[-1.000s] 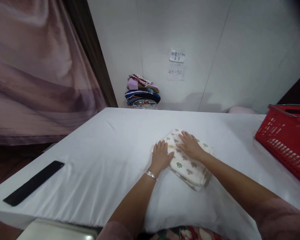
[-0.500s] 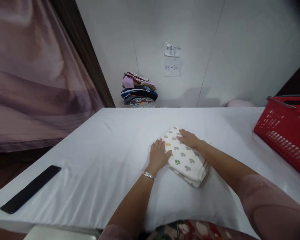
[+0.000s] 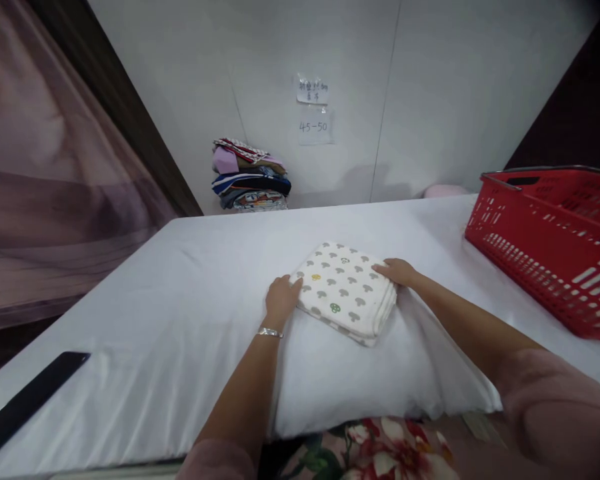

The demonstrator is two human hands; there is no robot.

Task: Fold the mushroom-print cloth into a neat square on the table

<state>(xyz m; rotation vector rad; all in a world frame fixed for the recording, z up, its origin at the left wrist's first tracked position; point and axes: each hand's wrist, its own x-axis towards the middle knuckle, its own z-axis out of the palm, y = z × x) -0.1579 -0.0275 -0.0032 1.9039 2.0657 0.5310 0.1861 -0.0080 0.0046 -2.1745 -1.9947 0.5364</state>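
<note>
A folded white cloth [image 3: 337, 287] with grey mushroom prints, plus a few green and yellow ones, lies in the middle of the white-covered table [image 3: 220, 267]. My left hand [image 3: 281, 298] grips its left edge, thumb on top and the other fingers along the side. At the right corner my right hand [image 3: 397, 272] holds the cloth the same way, its fingers partly hidden behind the edge. Several folded layers show along the cloth's near right side.
A red plastic basket [image 3: 540, 247] with a metal handle stands on the right. On the left lies a flat black object [image 3: 35, 400]. Beyond the far edge rises a stack of folded fabrics [image 3: 253, 180]. Paper signs [image 3: 315, 127] hang on the wall; a pink curtain [image 3: 45, 187] hangs left.
Both hands have moved from lying flat on top of the cloth to gripping its left and right edges. The view has shifted right, showing more of the basket.
</note>
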